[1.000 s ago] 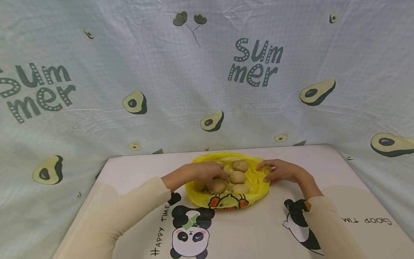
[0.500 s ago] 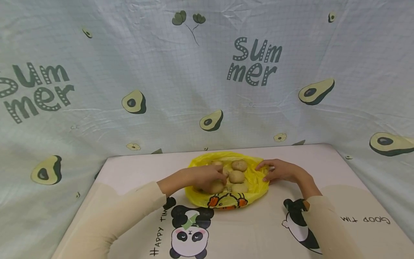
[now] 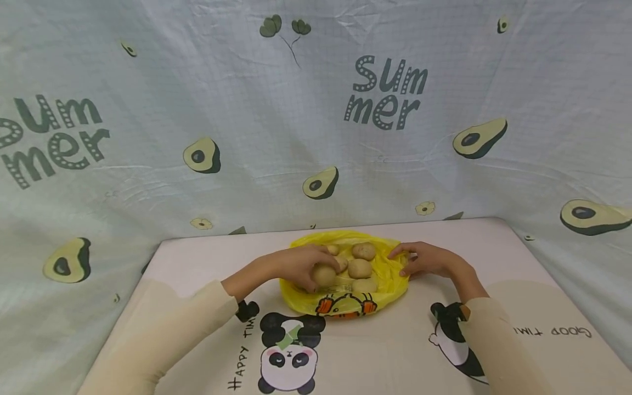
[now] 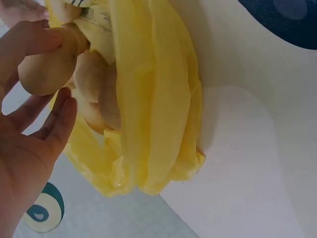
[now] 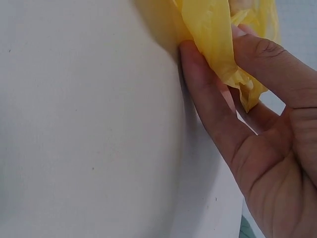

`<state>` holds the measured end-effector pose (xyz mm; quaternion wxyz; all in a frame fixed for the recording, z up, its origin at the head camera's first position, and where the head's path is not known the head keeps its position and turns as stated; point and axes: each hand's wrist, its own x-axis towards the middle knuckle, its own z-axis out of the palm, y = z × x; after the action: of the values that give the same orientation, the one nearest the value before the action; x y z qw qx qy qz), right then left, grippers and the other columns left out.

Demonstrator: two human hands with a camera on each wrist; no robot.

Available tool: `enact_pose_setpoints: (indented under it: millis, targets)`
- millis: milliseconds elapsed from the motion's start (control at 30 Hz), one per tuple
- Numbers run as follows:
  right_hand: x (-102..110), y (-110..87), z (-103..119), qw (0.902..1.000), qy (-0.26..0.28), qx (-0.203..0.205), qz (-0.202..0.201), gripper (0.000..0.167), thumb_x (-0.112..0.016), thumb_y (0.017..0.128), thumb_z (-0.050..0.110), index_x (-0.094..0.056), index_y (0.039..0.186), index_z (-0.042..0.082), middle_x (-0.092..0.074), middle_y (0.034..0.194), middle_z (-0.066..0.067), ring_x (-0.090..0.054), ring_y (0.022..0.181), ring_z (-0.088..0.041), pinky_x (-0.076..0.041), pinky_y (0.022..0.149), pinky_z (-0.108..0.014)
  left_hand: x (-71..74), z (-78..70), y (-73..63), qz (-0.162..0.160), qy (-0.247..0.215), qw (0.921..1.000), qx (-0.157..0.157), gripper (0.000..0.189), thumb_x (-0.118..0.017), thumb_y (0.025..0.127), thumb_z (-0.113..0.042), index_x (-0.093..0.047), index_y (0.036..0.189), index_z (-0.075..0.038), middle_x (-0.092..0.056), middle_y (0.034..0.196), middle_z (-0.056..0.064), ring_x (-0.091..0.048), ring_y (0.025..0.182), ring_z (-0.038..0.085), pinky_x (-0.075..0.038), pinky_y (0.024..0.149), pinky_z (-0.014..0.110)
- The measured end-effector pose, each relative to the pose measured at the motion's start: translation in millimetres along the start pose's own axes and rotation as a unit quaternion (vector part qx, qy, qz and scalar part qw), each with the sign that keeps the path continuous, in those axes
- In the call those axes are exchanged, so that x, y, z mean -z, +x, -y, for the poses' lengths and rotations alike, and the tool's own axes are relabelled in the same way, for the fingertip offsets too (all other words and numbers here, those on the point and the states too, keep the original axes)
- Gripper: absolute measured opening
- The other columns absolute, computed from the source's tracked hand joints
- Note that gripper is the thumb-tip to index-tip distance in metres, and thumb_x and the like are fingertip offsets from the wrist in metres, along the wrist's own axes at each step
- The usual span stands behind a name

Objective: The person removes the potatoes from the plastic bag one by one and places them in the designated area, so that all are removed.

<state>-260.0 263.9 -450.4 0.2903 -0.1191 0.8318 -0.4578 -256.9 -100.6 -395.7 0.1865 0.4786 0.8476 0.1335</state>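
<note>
My left hand (image 3: 302, 264) is over the left side of a yellow plastic bag (image 3: 398, 281), gripping a round tan potato (image 3: 323, 276). In the left wrist view the thumb lies over this potato (image 4: 47, 72) and the fingers curl beneath it, at the bag's mouth. Several more potatoes (image 3: 360, 269) lie inside the open bag; its folds hide part of them. At the opposite side my right hand (image 3: 428, 260) holds the bag's edge. The right wrist view shows the yellow film (image 5: 210, 37) between thumb and fingers.
The bag rests near the back of a table (image 3: 385, 356) whose pale cover has a panda print (image 3: 289, 359). Behind the table hangs a light cloth (image 3: 266, 109) printed with avocados.
My left hand has drawn back to the left and raised the potato, so more of the other potatoes shows. The right hand keeps its place on the bag's edge.
</note>
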Motion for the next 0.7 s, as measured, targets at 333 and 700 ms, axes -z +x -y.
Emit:
enact_pose_setpoints:
  millis: [333,700]
  targets:
    - [-2.0,-1.5,-1.3,1.0000,0.003,-0.001,-0.003,0.046,-0.076,0.090,0.009,-0.061,0.134,0.008,-0.043,0.144,-0.021,-0.059,0.094,-0.023,-0.056,0.083,-0.034,10.1,3.9,-23.1,-0.063,-0.070,0.9956,-0.005,0.050,-0.077,0.081,-0.005,-0.068,0.128,-0.016,-0.056,0.133,0.007,-0.056,0.108,0.021,-0.052,0.085,0.030]
    - [0.1,-0.8,0.3,0.9997,-0.021,0.005,-0.010,0.045,-0.077,0.090,0.011,-0.063,0.132,0.010,-0.042,0.146,-0.020,-0.057,0.095,-0.023,-0.055,0.082,-0.033,17.8,4.3,-44.4,-0.115,-0.107,0.9875,0.006,0.053,-0.083,0.081,-0.009,-0.067,0.132,-0.015,-0.057,0.130,0.004,-0.057,0.108,0.020,-0.055,0.085,0.029]
